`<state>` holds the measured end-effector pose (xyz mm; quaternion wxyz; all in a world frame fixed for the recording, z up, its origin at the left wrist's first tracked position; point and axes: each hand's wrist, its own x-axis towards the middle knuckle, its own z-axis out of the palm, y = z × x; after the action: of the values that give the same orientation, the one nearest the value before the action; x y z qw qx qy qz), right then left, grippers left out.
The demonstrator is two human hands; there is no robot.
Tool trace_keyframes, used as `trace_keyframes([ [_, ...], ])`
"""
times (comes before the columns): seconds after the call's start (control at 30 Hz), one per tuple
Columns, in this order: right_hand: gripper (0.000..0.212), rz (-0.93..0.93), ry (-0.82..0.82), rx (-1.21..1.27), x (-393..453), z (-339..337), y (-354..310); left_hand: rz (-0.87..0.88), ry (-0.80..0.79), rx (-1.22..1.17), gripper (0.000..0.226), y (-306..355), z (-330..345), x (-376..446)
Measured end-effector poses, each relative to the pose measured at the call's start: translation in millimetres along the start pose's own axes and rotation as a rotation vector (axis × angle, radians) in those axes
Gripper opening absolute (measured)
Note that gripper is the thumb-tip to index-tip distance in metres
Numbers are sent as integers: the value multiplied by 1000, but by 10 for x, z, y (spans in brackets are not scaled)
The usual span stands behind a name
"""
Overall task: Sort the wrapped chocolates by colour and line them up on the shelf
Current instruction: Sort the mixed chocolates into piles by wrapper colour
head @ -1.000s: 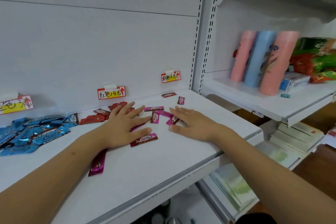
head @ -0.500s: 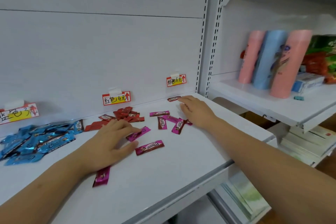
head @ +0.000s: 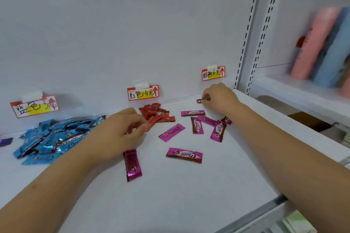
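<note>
We find the right hand (head: 220,98) pinching a small red chocolate (head: 199,101) at the shelf's (head: 189,195) back edge, long axis left-right. The left hand (head: 121,132) pinches another red one (head: 149,126) beside the red pile (head: 157,113). Pink chocolates (head: 184,155) lie scattered, pointing variously.

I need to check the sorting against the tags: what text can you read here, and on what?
"红色 4元": middle price tag, behind the red chocolates.
"粉色 6元": right price tag.
"蓝色 3", rest smudged: left price tag, behind the blue chocolates.
"Choco": pink chocolates and blue wrappers.
Tubes on the next shelf: too blurred.
</note>
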<state>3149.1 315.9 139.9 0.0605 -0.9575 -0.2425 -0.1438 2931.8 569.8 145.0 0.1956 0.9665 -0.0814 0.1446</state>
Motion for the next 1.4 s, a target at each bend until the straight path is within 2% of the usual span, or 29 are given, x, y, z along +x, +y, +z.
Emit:
trace_keyframes([
  [0.1,19,3,-141,255,-49,-52,-107,-39,-100,19,11,3,-93,-51],
  [0.17,17,23,-155,462,-85,-78,-184,-77,-184,-3,9,21,-151,-57],
  [0.3,14,-4,-70,772,-151,-190,-419,-203,-432,-170,29,71,-332,-124],
  [0.4,21,-85,-205,1044,-188,-231,-624,-195,-512,-181,32,96,-407,-163],
  [0.43,26,-124,-242,1042,-193,-208,-649,-198,-516,-194,32,104,-413,-162],
  [0.5,31,-182,-225,861,-189,-160,-614,-193,-493,-214,26,111,-396,-154],
  [0.6,23,-172,-170,562,-206,-168,-441,-176,-387,-194,15,120,-281,-131],
  [0.7,17,-138,-266,459,-216,-235,-252,-140,-244,-107,20,164,-84,-81],
  [0.87,21,-158,-425,449,-273,-332,-205,-51,-156,-17,24,287,129,3],
  [0.97,20,-205,-531,522,-302,-379,-216,-21,-115,-54,24,331,186,33],
  [1.07,23,-212,-574,567,-332,-446,-207,49,-171,-74,52,368,224,27],
  [1.13,23,-197,-565,569,-342,-469,-197,110,-193,-58,58,384,246,27],
  [1.27,22,-145,-525,637,-371,-499,-195,184,-117,-128,30,439,293,37],
  [1.33,20,-95,-404,710,-388,-531,-181,198,-73,-145,30,470,320,37],
  [1.4,22,-26,-217,714,-417,-565,-102,164,-91,-183,45,498,336,11],
])
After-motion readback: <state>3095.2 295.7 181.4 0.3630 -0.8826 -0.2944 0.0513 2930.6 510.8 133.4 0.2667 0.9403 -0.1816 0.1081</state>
